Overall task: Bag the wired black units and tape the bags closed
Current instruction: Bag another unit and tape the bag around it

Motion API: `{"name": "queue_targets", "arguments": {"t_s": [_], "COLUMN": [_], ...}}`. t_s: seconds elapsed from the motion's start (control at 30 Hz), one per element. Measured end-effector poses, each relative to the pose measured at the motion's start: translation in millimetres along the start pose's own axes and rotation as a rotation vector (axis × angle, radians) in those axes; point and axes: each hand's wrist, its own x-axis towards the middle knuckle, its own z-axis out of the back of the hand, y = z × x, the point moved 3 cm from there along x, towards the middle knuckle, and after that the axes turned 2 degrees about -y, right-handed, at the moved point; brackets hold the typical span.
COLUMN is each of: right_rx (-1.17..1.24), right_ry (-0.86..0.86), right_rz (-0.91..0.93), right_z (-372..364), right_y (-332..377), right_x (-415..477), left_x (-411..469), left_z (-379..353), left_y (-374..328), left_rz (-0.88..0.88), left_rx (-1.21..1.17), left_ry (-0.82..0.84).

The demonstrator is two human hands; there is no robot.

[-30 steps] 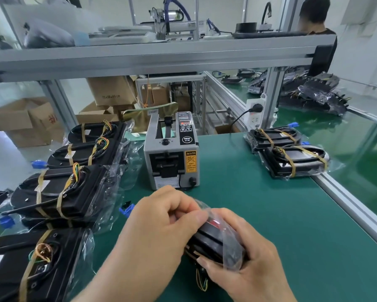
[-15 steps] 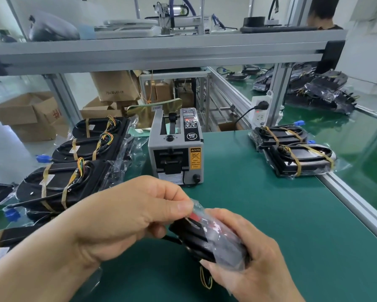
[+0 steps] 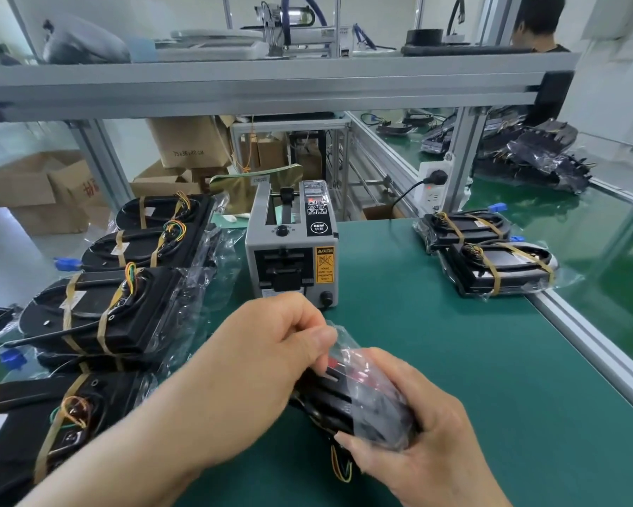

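The left hand (image 3: 256, 367) pinches the loose flap of a clear bag (image 3: 346, 340) between thumb and forefinger. The right hand (image 3: 424, 444) curls around the black unit (image 3: 329, 400) inside the bag and holds it over the near part of the green table (image 3: 472, 378). Coloured wires (image 3: 338, 466) hang out beneath the right hand's fingers. Just beyond the hands stands a grey tape dispenser (image 3: 293, 247). A row of bagged units (image 3: 99, 309) crowds the table's left side. Two taped ones (image 3: 490, 258) lie at the far right, close against the aluminium rail (image 3: 593, 356) that borders the table. Between the hands and that rail runs a broad stretch of bare green mat.
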Motion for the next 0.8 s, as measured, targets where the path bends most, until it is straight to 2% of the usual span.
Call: {"name": "queue_targets", "arguments": {"t_s": [0.13,0.2,0.37,0.6,0.67,0.73,0.8], "right_rx": [-0.012,-0.01,-0.015,0.002,0.027,0.071,0.111], "right_ry": [-0.011,-0.004,0.02,0.011,0.0,-0.01,-0.015], "right_rz": [-0.018,-0.042,-0.096,-0.126,-0.14,-0.166,-0.176], "right_z": [2,3,4,4,5,5,4], "right_y": [-1,0,5,13,15,18,20], "right_x": [2,3,5,7,8,9,9], "left_x": [4,5,14,18,10,-5,-19], "left_z": [9,10,13,28,34,31,22], "left_y": [-1,0,5,15,18,22,20], "left_rz": [0.14,0.155,0.072,0.016,-0.051,-0.141,-0.26], "left_rx": [-0.319,-0.357,-0.531,-0.723,-0.58,-0.265,0.012], "left_ry": [0.247,0.264,-0.036,-0.284,-0.397,-0.488,-0.479]}}
